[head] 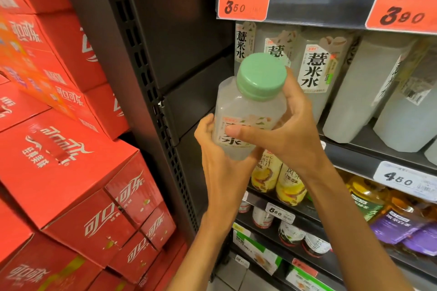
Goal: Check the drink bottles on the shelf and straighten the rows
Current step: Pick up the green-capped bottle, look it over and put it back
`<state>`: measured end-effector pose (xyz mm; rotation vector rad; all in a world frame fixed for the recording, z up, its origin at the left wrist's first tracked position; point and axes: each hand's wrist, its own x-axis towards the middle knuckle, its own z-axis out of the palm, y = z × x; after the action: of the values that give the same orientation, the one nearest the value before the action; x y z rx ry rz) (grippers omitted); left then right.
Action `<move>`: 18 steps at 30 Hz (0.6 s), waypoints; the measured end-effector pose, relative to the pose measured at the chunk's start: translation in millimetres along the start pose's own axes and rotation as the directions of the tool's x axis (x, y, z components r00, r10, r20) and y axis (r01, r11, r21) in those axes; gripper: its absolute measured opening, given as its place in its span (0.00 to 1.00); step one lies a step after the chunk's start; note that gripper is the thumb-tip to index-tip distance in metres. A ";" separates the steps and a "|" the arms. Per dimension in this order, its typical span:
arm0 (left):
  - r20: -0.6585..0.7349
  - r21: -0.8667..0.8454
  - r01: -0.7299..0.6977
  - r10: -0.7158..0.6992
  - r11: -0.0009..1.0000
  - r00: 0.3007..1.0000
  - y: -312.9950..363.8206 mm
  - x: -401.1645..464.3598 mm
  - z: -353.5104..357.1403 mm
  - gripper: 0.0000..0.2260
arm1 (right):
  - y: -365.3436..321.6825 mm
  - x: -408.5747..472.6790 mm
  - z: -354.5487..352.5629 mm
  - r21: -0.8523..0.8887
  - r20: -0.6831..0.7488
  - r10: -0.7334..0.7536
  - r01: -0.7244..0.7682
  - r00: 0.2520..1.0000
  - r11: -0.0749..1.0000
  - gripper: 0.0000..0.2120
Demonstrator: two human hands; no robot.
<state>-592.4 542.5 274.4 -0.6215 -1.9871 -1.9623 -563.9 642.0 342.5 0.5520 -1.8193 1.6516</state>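
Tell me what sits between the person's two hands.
The green-capped bottle. In the head view, the left hand holds its lower body and the right hand grips it from the other side, thumb across the label.

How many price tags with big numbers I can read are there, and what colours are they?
Orange price tags: 2
White price tags: 2
Total: 4

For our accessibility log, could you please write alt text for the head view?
Both hands, left hand and right hand, hold a green-capped bottle before a shelf of matching bottles. Red cartons are stacked at left.
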 end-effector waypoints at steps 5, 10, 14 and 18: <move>0.219 -0.044 0.012 -0.002 0.999 0.976 -0.5 5.6 -17.2 0.30 | 4.4 6.0 -16.8 0.176 0.084 0.133 -0.146 0.988 0.974 0.36; 0.439 0.019 0.102 -0.100 0.995 0.893 -5.2 5.9 -26.4 0.32 | 13.9 4.0 -21.1 0.251 0.151 0.249 -0.281 0.956 0.926 0.35; 0.355 -0.044 0.063 -0.044 0.997 0.934 -8.6 0.3 -20.8 0.34 | 17.4 0.6 -16.4 0.223 -0.085 0.279 -0.254 0.957 0.941 0.22; 0.260 -0.087 0.055 -0.031 0.995 0.965 -4.6 -8.6 -11.5 0.32 | 13.7 3.1 -9.1 0.254 -0.190 0.365 -0.314 0.911 0.915 0.28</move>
<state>-588.3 530.3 266.7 -0.9077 -2.0796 -2.1030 -573.8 653.1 334.9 0.1171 -1.6366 2.0721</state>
